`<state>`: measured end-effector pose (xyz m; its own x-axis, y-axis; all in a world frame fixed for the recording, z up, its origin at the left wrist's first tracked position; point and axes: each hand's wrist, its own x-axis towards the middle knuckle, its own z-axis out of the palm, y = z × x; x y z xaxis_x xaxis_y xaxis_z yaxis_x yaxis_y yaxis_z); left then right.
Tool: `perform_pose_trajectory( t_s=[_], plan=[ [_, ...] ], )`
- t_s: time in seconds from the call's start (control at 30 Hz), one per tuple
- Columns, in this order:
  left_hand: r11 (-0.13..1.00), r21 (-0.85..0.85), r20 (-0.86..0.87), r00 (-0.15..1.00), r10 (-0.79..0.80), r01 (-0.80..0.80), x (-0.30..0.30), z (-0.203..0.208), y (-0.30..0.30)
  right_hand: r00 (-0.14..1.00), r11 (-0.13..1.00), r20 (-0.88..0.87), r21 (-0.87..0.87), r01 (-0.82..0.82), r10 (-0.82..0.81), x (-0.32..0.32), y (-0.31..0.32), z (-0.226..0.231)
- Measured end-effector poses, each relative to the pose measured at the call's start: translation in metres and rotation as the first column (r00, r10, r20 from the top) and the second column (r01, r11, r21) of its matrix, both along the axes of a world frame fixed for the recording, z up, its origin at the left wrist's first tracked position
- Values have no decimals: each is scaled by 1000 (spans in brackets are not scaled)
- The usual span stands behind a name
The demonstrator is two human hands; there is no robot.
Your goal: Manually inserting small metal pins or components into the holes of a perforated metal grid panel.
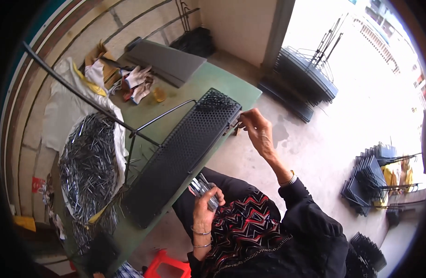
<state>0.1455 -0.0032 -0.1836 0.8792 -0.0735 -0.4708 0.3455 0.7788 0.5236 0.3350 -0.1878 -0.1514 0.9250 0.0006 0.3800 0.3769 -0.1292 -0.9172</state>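
Observation:
A long black perforated metal panel point(183, 139) lies slantwise along the near edge of the green table, with a black rod frame point(133, 133) standing against its left side. My right hand point(258, 132) is at the panel's far right corner, thumb and fingers pinched together against its edge. Whatever is between those fingertips is too small to make out. Lower down, in front of my lap, my left hand point(206, 204) is closed round a bundle of shiny metal strips point(204, 189). The bundle is beside the panel's near edge.
An open white sack point(118, 153) full of loose metal strips point(90, 162) sits on the table point(236, 83) at left. Work gloves point(138, 83) and a grey flat panel point(164, 60) lie farther back. Stacked dark racks point(305, 74) stand on the floor; a red stool point(164, 264) is below.

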Motion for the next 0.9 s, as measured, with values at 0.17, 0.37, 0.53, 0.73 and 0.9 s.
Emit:
perform_pose_trajectory(
  t_s=[0.17,0.37,0.53,0.73,0.9],
  plan=[
    [996,-51,2,997,-78,78,2,-7,-7,987,989,-63,6,147,-147,-5,-35,-9],
    [995,-42,-17,996,-88,87,0,-8,-9,891,852,98,-261,453,-443,26,-107,-20],
    [999,-25,-34,998,-46,45,-4,-4,-3,700,484,384,-521,703,-603,123,-201,-6],
    [999,-18,-35,998,-47,46,5,4,-7,515,248,262,-647,721,-816,186,-313,-26],
    [996,58,-81,995,-65,70,2,2,-10,908,898,8,-142,416,-419,119,-158,-32]
  ],
)
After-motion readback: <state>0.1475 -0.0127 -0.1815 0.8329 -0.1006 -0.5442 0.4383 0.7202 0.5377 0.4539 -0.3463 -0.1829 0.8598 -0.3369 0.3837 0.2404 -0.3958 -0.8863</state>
